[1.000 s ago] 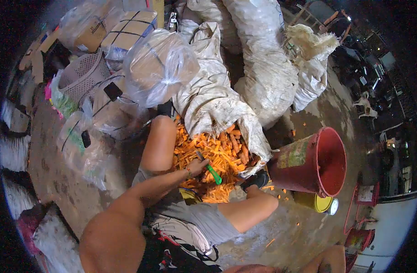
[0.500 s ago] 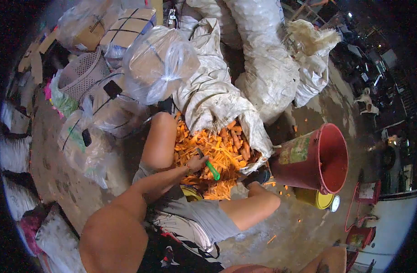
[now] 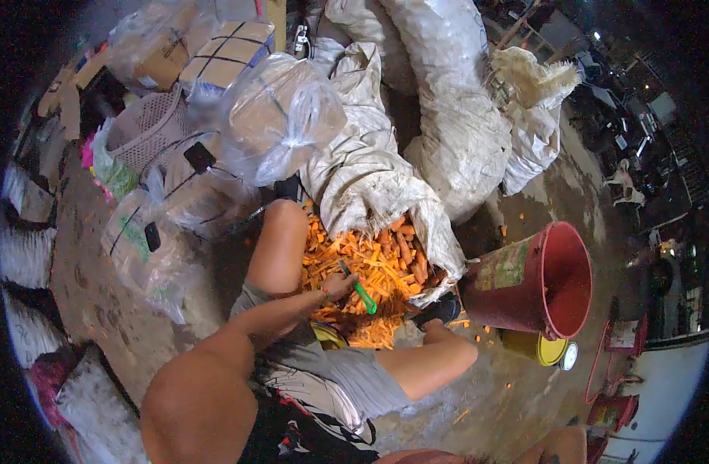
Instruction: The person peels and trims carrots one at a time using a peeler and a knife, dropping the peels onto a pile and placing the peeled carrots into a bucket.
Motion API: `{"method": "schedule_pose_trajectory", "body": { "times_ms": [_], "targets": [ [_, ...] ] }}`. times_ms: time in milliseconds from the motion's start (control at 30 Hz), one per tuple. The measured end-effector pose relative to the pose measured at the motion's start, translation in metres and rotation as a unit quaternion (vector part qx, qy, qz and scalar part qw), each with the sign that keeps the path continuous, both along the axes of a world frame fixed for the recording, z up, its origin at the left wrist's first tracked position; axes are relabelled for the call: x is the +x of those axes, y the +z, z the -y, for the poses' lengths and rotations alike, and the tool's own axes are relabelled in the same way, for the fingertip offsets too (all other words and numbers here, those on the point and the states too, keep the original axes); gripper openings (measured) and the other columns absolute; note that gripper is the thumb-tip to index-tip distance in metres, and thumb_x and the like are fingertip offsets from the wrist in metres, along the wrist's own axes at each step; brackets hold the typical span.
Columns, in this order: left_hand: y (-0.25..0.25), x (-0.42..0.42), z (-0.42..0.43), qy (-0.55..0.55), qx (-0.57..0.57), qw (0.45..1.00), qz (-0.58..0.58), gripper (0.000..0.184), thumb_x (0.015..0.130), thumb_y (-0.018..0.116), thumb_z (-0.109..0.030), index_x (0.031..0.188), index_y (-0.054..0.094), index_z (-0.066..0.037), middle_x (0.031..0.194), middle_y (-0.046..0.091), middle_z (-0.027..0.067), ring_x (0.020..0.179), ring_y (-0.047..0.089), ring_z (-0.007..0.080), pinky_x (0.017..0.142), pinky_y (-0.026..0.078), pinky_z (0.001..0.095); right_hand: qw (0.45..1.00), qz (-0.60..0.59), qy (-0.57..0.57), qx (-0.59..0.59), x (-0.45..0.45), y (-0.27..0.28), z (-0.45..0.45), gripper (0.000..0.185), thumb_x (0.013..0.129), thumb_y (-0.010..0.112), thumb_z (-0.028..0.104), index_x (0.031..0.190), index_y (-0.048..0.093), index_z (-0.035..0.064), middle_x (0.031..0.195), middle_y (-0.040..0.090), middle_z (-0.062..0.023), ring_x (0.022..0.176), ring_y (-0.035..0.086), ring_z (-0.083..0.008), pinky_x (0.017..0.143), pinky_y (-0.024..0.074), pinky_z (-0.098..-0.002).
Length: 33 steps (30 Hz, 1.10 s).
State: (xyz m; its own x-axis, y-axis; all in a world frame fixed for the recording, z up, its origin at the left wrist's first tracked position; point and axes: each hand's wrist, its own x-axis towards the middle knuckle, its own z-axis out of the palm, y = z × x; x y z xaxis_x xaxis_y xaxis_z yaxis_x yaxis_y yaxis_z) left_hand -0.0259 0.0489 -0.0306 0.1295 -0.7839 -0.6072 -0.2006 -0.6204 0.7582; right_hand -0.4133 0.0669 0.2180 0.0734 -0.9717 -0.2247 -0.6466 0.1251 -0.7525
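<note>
Over a heap of orange sticks and pieces (image 3: pixel 377 267), my left hand (image 3: pixel 339 287) is closed around a green-handled tool (image 3: pixel 363 298). The dark end of the tool points up and away, and the green handle sticks out to the right of my fingers. The heap spills from the mouth of a dirty white sack (image 3: pixel 370 193) and lies between my bent legs. Larger orange-brown pieces rest close to the sack's mouth. My right hand is out of the frame; only part of that arm shows at the bottom right.
A large red bucket (image 3: pixel 503 282) lies tilted right of the heap, beside a yellow container (image 3: pixel 551 349). Full white sacks (image 3: pixel 462 147) stand behind. Plastic-wrapped boxes (image 3: pixel 281 116) and a grey basket (image 3: pixel 149 131) are at the left. A white animal (image 3: pixel 624 184) is far right.
The whole view has shifted slightly. My left hand keeps hold of the green-handled tool over the heap, with little movement.
</note>
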Motion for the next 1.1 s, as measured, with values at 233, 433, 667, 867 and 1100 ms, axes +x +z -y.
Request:
{"method": "schedule_pose_trajectory", "body": {
  "times_ms": [233, 433, 667, 867, 1100],
  "targets": [
    [-0.005, -0.001, 0.002, -0.001, 0.041, 0.999, 0.019, 0.059, 0.102, 0.046, -0.053, 0.08, 0.07, -0.005, 0.065, 0.066, 0.0065, 0.056, 0.067, 0.0176, 0.053, 0.053, 0.0355, 1.0, -0.002, 0.008, -0.012, 0.002, 0.007, 0.006, 0.06, 0.093, 0.064, 0.035, 0.139, 0.043, 0.0019, 0.123, 0.061, -0.0196, 0.107, 0.064, -0.0287, 0.09, 0.0512, -0.038],
    [-0.013, 0.001, -0.001, 0.003, 0.016, 1.0, 0.013, 0.065, 0.1, 0.048, -0.059, 0.072, 0.067, -0.004, 0.061, 0.066, 0.0072, 0.051, 0.065, 0.0165, 0.051, 0.051, 0.0352, 1.0, -0.007, 0.01, -0.018, 0.005, 0.012, 0.009, 0.058, 0.093, 0.064, 0.035, 0.138, 0.044, 0.002, 0.122, 0.062, -0.019, 0.107, 0.064, -0.0283, 0.09, 0.0512, -0.0379],
    [-0.063, -0.003, -0.001, 0.003, -0.039, 0.999, -0.002, 0.073, 0.097, 0.043, -0.068, 0.069, 0.066, -0.005, 0.055, 0.06, 0.0063, 0.047, 0.061, 0.0181, 0.048, 0.047, 0.0355, 1.0, -0.008, 0.014, -0.025, 0.006, 0.014, 0.011, 0.057, 0.093, 0.064, 0.035, 0.136, 0.047, 0.0021, 0.121, 0.063, -0.0182, 0.106, 0.064, -0.0279, 0.089, 0.0513, -0.0379],
    [-0.065, -0.003, 0.001, 0.005, -0.076, 0.997, 0.032, 0.071, 0.097, 0.043, -0.067, 0.074, 0.07, -0.006, 0.053, 0.054, 0.007, 0.048, 0.055, 0.021, 0.051, 0.045, 0.0399, 0.999, -0.008, 0.016, -0.033, 0.008, 0.021, 0.013, 0.055, 0.093, 0.064, 0.035, 0.135, 0.048, 0.0022, 0.12, 0.063, -0.0176, 0.106, 0.064, -0.0275, 0.089, 0.0514, -0.0379],
    [-0.104, -0.003, 0.002, 0.016, -0.071, 0.997, 0.019, 0.073, 0.094, 0.044, -0.071, 0.07, 0.068, -0.007, 0.055, 0.053, 0.007, 0.048, 0.052, 0.0209, 0.05, 0.041, 0.0411, 0.999, -0.011, 0.018, -0.038, 0.009, 0.023, 0.018, 0.054, 0.092, 0.064, 0.034, 0.133, 0.05, 0.0023, 0.119, 0.064, -0.0169, 0.105, 0.064, -0.027, 0.089, 0.0514, -0.0379]
  ]
}}
